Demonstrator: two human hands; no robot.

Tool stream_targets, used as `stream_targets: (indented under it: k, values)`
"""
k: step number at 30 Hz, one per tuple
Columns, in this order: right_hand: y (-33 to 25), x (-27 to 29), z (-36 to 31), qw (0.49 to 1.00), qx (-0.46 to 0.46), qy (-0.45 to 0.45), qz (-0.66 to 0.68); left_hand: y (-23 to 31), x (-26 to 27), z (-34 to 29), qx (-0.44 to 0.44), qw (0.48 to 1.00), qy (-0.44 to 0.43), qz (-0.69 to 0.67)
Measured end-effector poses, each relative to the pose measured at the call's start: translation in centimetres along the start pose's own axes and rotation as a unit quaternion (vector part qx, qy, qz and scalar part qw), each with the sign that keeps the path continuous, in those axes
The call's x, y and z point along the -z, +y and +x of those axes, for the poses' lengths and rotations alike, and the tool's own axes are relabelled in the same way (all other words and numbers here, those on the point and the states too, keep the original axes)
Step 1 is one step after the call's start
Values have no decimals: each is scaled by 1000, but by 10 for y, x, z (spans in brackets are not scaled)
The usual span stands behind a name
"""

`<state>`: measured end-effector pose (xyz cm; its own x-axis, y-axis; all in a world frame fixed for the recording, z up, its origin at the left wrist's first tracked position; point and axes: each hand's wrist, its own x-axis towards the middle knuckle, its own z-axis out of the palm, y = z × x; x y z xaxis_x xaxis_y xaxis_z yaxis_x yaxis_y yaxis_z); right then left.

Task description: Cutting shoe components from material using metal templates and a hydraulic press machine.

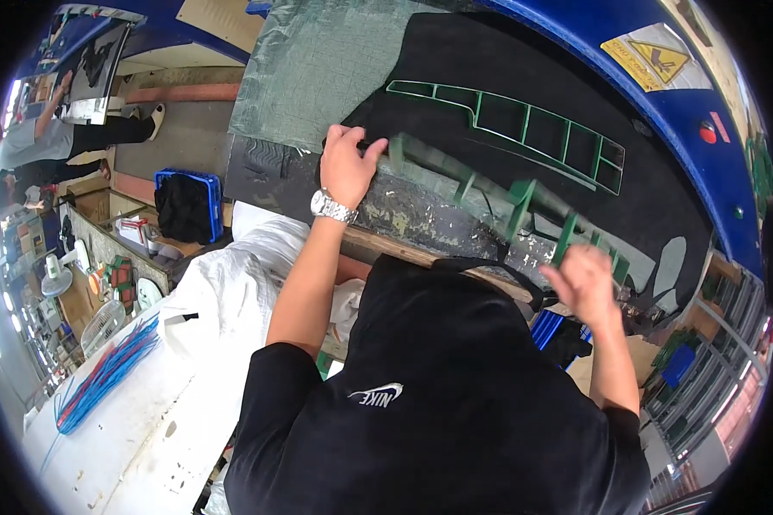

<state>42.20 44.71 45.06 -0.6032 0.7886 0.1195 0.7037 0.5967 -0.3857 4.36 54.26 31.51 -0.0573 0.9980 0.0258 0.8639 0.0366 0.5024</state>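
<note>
A green metal cutting die, a long frame with cross bars, is blurred by motion above the near edge of the work surface. My right hand is closed around its right end. My left hand, with a watch on the wrist, rests at the near left edge of a black sheet. Its thumb is apart from the fingers, close to the die's left end but seemingly not on it. A second green cutting die, slightly curved and divided into several cells, lies on the black sheet beyond.
A scored greenish cutting board lies under the sheet. A blue machine beam with a yellow warning label curves along the far right. White sacking and a bundle of blue and red strips lie left. A blue crate holds black material. Another person stands far left.
</note>
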Motion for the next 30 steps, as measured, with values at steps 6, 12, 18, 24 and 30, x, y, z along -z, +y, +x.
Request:
stream_targets:
  k: [6,12,18,24,30]
  values:
    - [-13,-87,-69,996,-17,-70,57,54,36,15,2,920,-34,-391]
    - [-10,-71,-32,975,-127,-163,81,115,84,26,-100,733,-153,-655]
    - [-53,42,127,947,-72,243,197,156,93,6,-159,782,-183,-574]
    - [-76,73,193,965,109,182,152,141,93,-16,-153,742,-136,-638]
    - [-116,83,252,925,20,241,294,98,70,-41,-182,791,-125,-571]
